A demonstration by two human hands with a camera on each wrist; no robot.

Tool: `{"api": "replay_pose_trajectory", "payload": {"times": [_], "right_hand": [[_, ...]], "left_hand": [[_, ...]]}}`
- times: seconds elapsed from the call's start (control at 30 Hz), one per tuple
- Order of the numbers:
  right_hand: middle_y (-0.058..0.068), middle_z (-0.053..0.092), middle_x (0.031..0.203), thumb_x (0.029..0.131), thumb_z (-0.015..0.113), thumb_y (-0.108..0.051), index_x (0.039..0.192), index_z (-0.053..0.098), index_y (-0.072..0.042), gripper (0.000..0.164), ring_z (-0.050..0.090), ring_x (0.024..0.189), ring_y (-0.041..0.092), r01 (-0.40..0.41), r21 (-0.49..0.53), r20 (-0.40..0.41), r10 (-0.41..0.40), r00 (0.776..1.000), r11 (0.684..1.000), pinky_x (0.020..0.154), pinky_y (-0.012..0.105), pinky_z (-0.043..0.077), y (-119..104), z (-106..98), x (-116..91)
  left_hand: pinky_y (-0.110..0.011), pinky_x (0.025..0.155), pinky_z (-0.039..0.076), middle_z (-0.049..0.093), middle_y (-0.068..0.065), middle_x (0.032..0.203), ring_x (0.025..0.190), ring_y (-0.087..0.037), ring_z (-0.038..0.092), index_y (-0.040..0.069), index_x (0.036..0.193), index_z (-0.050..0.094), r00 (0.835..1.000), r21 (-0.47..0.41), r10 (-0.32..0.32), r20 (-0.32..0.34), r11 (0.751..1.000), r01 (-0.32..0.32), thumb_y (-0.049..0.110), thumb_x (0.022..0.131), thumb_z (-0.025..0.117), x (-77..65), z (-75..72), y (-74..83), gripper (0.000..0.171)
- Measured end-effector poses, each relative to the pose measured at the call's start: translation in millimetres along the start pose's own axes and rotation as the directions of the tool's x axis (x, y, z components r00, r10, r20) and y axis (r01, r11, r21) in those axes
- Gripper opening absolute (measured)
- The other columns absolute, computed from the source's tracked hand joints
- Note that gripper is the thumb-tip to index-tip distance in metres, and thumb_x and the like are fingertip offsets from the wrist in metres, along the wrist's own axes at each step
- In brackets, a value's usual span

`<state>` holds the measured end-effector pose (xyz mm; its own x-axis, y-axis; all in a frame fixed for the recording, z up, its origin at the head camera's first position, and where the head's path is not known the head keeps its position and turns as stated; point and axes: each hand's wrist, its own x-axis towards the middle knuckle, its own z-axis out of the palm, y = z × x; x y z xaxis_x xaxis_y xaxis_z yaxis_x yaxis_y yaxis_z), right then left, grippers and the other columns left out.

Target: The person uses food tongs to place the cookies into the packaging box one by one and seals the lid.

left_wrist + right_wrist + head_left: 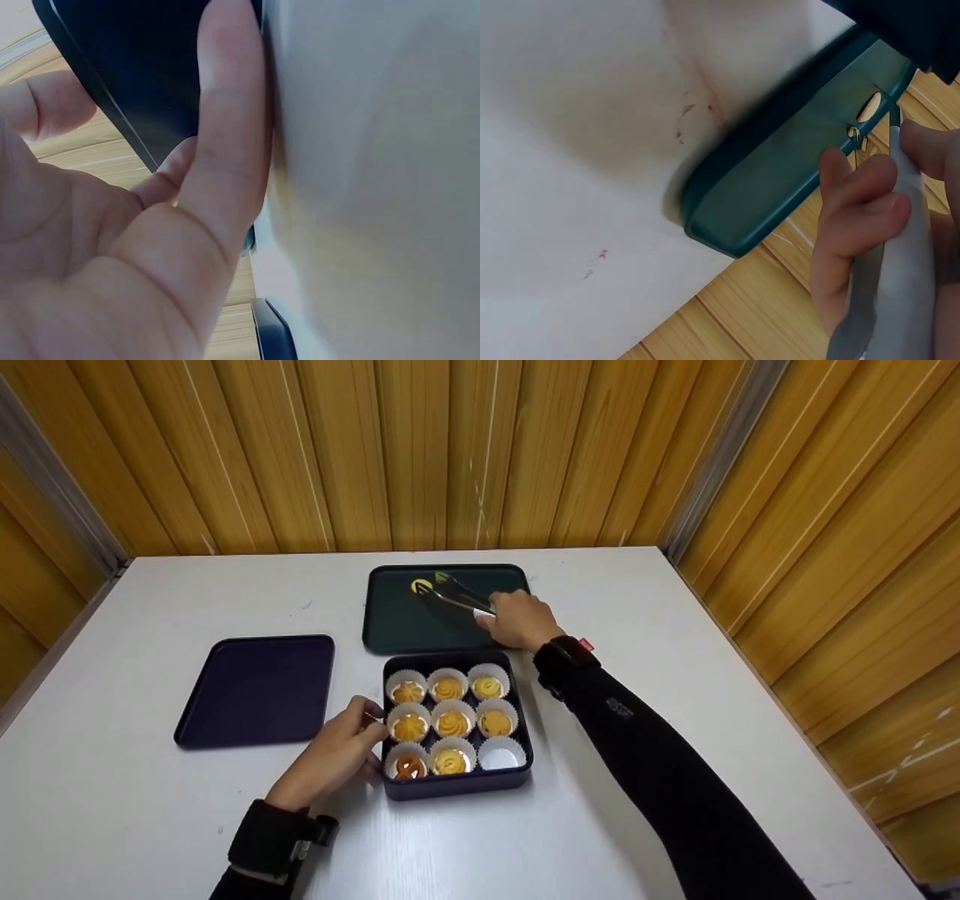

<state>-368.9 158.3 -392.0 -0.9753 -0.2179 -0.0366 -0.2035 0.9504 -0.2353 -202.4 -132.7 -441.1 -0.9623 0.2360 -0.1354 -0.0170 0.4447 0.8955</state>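
My right hand (521, 619) grips metal tongs (457, 601) with a pale handle, reaching over the green tray (405, 626). The tong tips stand apart; one overlaps a small yellow cookie (420, 585) on that tray. In the right wrist view, fingers curl round the tongs' handle (907, 292), and the cookie (870, 107) shows by the tips. My left hand (337, 750) touches the left side of a dark box (457, 789). Its thumb is near the rim, and a long finger (225, 135) lies along the box wall. Paper cups hold cookies in the box; the near-right cup (501, 755) has none.
A flat dark purple tray or lid (259, 690) lies left of the box on the white table (135, 810). The green tray is just behind the box. Wood-patterned panels (420, 457) rise behind the table and at its right.
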Motion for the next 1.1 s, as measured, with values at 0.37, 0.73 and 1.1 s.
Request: {"api": "replay_pose_trajectory", "payload": {"times": [0.37, 0.73, 1.1], "right_hand": [[0.022, 0.064, 0.142, 0.109, 0.059, -0.042, 0.148, 0.06, -0.004, 0.055, 0.064, 0.127, 0.04, 0.007, -0.047, -0.028, -0.009, 1.0, 0.999, 0.106, 0.053, 0.054, -16, 8, 14], [0.019, 0.064, 0.144, 0.109, 0.058, -0.038, 0.148, 0.061, -0.006, 0.051, 0.065, 0.128, 0.037, -0.004, -0.07, -0.021, 0.003, 1.0, 0.998, 0.106, 0.052, 0.054, -10, -1, 13], [0.019, 0.062, 0.147, 0.108, 0.059, -0.037, 0.147, 0.062, -0.007, 0.049, 0.061, 0.132, 0.039, 0.031, -0.172, 0.14, -0.007, 0.99, 0.985, 0.11, 0.054, 0.051, -2, -49, -7]], "left_hand": [[-0.037, 0.066, 0.059, 0.067, -0.018, 0.122, 0.067, -0.024, 0.07, 0.003, 0.129, 0.051, 1.0, -0.004, -0.013, 0.009, 1.0, 0.013, 0.019, 0.104, 0.054, 0.8, -0.9, -0.5, 0.03], [-0.038, 0.067, 0.058, 0.066, -0.018, 0.123, 0.067, -0.024, 0.07, 0.002, 0.13, 0.052, 1.0, -0.002, -0.011, 0.019, 1.0, 0.011, 0.019, 0.104, 0.054, 3.1, 1.7, 1.3, 0.031], [-0.038, 0.067, 0.06, 0.066, -0.019, 0.123, 0.068, -0.025, 0.071, 0.001, 0.13, 0.05, 1.0, -0.011, 0.001, 0.025, 1.0, -0.001, 0.019, 0.105, 0.053, 4.9, -0.8, -0.1, 0.031]]}}
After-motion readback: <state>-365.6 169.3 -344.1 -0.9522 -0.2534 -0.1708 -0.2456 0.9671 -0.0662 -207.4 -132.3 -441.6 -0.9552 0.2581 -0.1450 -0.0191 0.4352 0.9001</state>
